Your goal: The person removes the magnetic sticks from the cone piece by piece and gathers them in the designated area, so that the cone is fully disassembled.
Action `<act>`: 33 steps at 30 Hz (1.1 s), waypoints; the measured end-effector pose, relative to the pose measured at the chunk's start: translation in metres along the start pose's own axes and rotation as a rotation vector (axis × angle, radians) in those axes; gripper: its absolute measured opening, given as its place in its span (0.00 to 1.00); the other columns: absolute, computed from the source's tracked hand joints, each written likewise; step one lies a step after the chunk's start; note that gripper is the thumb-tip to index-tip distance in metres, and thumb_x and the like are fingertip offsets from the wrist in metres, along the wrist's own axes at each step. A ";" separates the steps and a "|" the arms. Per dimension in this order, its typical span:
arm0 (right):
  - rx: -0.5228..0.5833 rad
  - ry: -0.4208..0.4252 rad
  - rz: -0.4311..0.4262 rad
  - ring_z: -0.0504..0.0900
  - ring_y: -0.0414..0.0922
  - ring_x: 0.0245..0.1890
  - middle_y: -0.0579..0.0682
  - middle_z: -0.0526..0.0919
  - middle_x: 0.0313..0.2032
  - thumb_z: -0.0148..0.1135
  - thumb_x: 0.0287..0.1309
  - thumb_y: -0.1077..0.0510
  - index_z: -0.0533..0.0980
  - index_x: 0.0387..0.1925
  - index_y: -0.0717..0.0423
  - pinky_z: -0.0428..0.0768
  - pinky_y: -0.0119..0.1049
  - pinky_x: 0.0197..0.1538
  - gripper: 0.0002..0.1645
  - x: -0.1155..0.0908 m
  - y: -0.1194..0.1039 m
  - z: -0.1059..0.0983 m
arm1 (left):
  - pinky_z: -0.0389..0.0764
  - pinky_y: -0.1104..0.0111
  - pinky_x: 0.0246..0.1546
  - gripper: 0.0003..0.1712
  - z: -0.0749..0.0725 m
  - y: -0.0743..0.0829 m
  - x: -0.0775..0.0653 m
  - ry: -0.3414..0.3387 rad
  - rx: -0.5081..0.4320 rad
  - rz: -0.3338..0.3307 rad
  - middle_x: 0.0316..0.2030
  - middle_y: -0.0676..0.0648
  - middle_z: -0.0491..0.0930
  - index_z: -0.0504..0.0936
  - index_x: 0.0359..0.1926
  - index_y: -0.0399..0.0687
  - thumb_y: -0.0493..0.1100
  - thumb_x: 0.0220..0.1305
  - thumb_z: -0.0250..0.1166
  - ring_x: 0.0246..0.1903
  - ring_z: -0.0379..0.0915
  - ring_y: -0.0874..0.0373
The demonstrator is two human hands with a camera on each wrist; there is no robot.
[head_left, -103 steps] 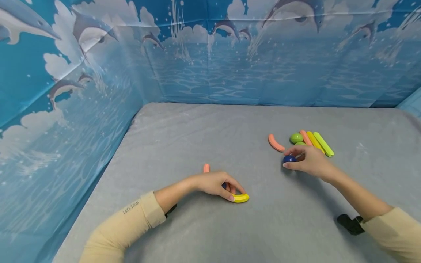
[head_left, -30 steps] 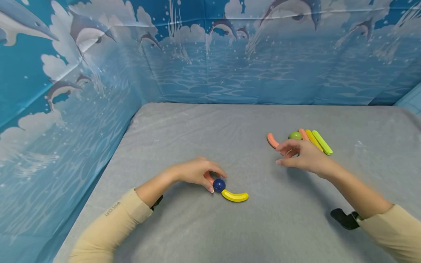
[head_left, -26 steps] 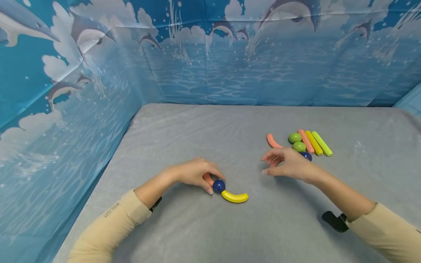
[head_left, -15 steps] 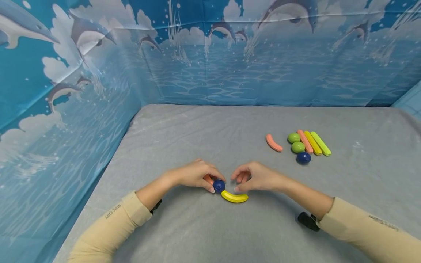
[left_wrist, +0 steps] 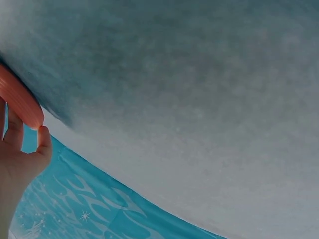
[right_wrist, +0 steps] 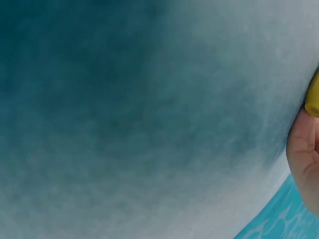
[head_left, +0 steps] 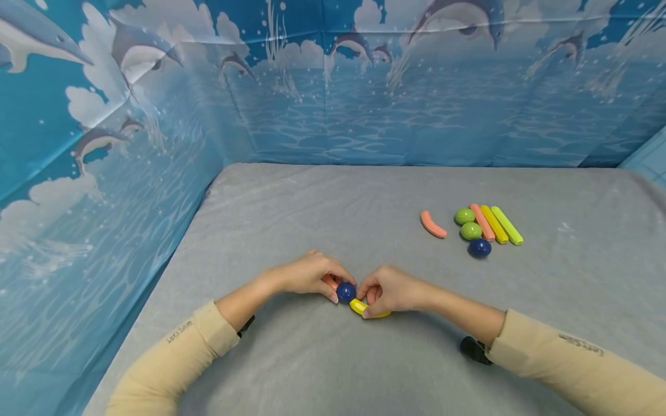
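Note:
In the head view, a coral curved rod (head_left: pixel 330 282), a blue ball (head_left: pixel 346 293) and a yellow curved rod (head_left: pixel 356 305) lie joined end to end on the grey cloth. My left hand (head_left: pixel 309 273) holds the coral rod between thumb and fingers, its fingertips beside the ball; most of that rod is hidden behind the hand. The left wrist view shows the ribbed coral rod (left_wrist: pixel 20 99) at the fingertips. My right hand (head_left: pixel 398 290) pinches the yellow rod close to the ball and covers part of it. In the right wrist view only the yellow rod's end (right_wrist: pixel 313 99) appears.
At the back right lie a coral curved rod (head_left: pixel 433 225), two green balls (head_left: pixel 470 231), a second blue ball (head_left: pixel 479 248), and straight coral, yellow and lime rods (head_left: pixel 507 225) side by side. A blue dolphin-print curtain (head_left: pixel 333 115) borders the cloth-covered table (head_left: pixel 291 196).
My right hand has let go of the other blue ball at the back right, moved left and forward, and now pinches the yellow rod. My left hand shifted from the yellow rod to the coral one.

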State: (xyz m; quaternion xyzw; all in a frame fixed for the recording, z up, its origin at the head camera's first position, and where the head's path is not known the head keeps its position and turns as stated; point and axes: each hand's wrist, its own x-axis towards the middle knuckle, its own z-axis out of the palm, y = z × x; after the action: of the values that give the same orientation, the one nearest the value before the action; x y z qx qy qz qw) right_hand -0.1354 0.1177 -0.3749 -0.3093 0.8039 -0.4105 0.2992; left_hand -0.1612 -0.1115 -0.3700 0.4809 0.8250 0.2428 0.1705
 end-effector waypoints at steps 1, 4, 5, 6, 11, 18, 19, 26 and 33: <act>-0.013 -0.004 -0.007 0.71 0.36 0.20 0.44 0.76 0.21 0.72 0.44 0.63 0.80 0.33 0.62 0.72 0.28 0.24 0.12 0.000 0.000 0.000 | 0.72 0.77 0.38 0.23 0.000 0.000 0.000 0.000 0.003 -0.001 0.40 0.54 0.81 0.82 0.50 0.48 0.46 0.51 0.71 0.36 0.74 0.67; -0.026 -0.020 -0.019 0.70 0.36 0.18 0.44 0.75 0.20 0.72 0.44 0.63 0.80 0.33 0.62 0.71 0.27 0.23 0.12 0.000 0.001 0.001 | 0.72 0.77 0.38 0.23 0.001 -0.001 0.000 0.001 0.001 0.000 0.40 0.54 0.81 0.82 0.50 0.48 0.46 0.51 0.71 0.35 0.73 0.68; -0.027 -0.024 -0.025 0.70 0.35 0.18 0.44 0.75 0.20 0.72 0.44 0.63 0.80 0.34 0.62 0.70 0.27 0.23 0.12 0.000 0.001 0.001 | 0.72 0.77 0.38 0.23 0.001 -0.001 0.000 0.001 -0.001 0.002 0.39 0.54 0.81 0.82 0.50 0.48 0.46 0.51 0.71 0.35 0.73 0.68; -0.031 -0.027 -0.031 0.70 0.35 0.18 0.43 0.75 0.19 0.72 0.45 0.63 0.80 0.34 0.62 0.70 0.27 0.23 0.12 -0.001 0.002 0.002 | 0.72 0.77 0.38 0.23 0.002 -0.001 0.000 0.002 -0.006 0.005 0.39 0.54 0.81 0.82 0.50 0.48 0.46 0.51 0.71 0.35 0.73 0.68; -0.038 -0.040 -0.049 0.69 0.35 0.17 0.43 0.75 0.19 0.72 0.46 0.62 0.80 0.34 0.61 0.70 0.27 0.22 0.12 -0.001 0.003 0.004 | 0.73 0.78 0.38 0.23 0.006 -0.002 -0.001 0.001 -0.037 0.004 0.41 0.52 0.82 0.82 0.50 0.47 0.45 0.51 0.71 0.37 0.74 0.68; -0.032 -0.036 -0.058 0.69 0.35 0.17 0.44 0.75 0.20 0.71 0.46 0.62 0.79 0.35 0.61 0.70 0.28 0.22 0.12 -0.002 0.002 0.003 | 0.73 0.78 0.39 0.23 0.007 -0.004 -0.002 0.025 -0.031 0.000 0.42 0.52 0.82 0.82 0.50 0.47 0.45 0.51 0.71 0.37 0.74 0.68; -0.034 -0.035 -0.057 0.69 0.35 0.17 0.44 0.75 0.20 0.72 0.46 0.63 0.79 0.35 0.61 0.70 0.28 0.22 0.12 -0.002 0.001 0.003 | 0.73 0.78 0.39 0.23 0.007 -0.004 -0.002 0.025 -0.029 0.001 0.42 0.52 0.82 0.82 0.50 0.47 0.45 0.51 0.71 0.37 0.75 0.68; -0.034 -0.030 -0.067 0.68 0.35 0.16 0.43 0.75 0.19 0.71 0.46 0.64 0.79 0.35 0.62 0.69 0.27 0.21 0.12 -0.002 0.001 0.002 | 0.72 0.77 0.40 0.23 0.005 -0.004 -0.001 0.029 -0.009 0.006 0.43 0.52 0.82 0.82 0.50 0.48 0.46 0.51 0.71 0.39 0.75 0.67; -0.075 0.024 -0.042 0.68 0.36 0.16 0.43 0.74 0.19 0.70 0.46 0.64 0.79 0.39 0.60 0.69 0.28 0.21 0.14 -0.007 0.005 -0.004 | 0.72 0.77 0.40 0.23 0.006 -0.005 -0.001 0.037 -0.004 0.013 0.42 0.53 0.82 0.82 0.50 0.49 0.46 0.51 0.71 0.38 0.74 0.69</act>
State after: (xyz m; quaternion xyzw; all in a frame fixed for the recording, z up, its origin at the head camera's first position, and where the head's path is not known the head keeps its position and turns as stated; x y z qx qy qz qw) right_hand -0.1356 0.1273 -0.3756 -0.3322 0.8155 -0.3902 0.2691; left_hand -0.1612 -0.1134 -0.3777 0.4812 0.8245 0.2543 0.1547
